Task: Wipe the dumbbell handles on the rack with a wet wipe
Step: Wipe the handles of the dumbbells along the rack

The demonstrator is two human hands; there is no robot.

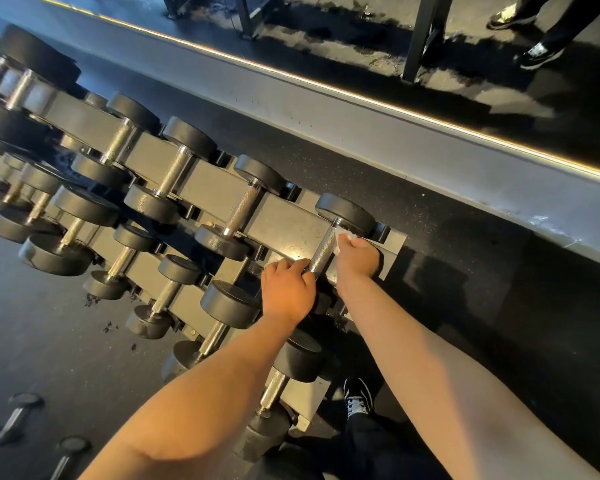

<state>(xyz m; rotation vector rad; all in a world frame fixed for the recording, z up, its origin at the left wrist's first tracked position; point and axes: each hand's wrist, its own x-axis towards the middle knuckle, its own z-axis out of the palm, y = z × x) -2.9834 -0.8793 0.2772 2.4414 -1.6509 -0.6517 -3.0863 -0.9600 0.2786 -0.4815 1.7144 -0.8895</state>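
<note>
A tiered grey rack point(284, 220) holds rows of black dumbbells with knurled chrome handles. On the top tier's rightmost dumbbell point(345, 213), my left hand point(288, 289) grips the near end of the handle point(323, 249). My right hand point(357, 258) holds a white wet wipe point(347, 235) pressed against the handle's far right side, close to the black head. Most of the wipe is hidden under my fingers. The near head of this dumbbell is covered by my left hand.
More dumbbells point(246, 206) fill the rack leftward and the lower tiers point(229, 303). Two small dumbbells point(18, 415) lie on the dark floor at lower left. My shoe point(359, 398) stands by the rack's end. Another person's shoes point(537, 55) and black frame legs point(420, 39) are beyond a lit ledge.
</note>
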